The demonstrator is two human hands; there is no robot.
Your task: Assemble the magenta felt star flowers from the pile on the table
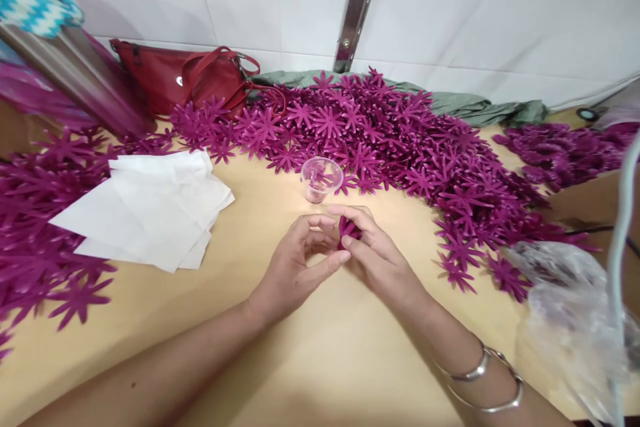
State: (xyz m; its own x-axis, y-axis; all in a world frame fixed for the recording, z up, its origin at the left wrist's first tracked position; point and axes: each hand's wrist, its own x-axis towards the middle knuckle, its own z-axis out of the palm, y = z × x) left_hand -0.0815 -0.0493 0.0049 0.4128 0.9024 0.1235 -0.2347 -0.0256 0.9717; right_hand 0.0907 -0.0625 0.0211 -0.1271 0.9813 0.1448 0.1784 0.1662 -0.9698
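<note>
Between the thumb and fingers of my right hand (383,257) is a small magenta flower piece (349,229), its petals gathered upright. My left hand (300,260) curves beside it with fingers bent and apart. Its thumb tip comes close to the flower piece and the right thumb; whether it touches cannot be made out. Just beyond my hands stands a small clear plastic cup (320,181), its contents hard to see. Behind the cup spreads a large heap of magenta star-shaped flower pieces (380,127).
White sheets (150,210) lie at the left, over more magenta pieces (30,233). A red handbag (160,77) rests against the tiled wall. At the right are a crumpled clear plastic bag (570,320), a pale cable (620,247) and another magenta pile (565,150).
</note>
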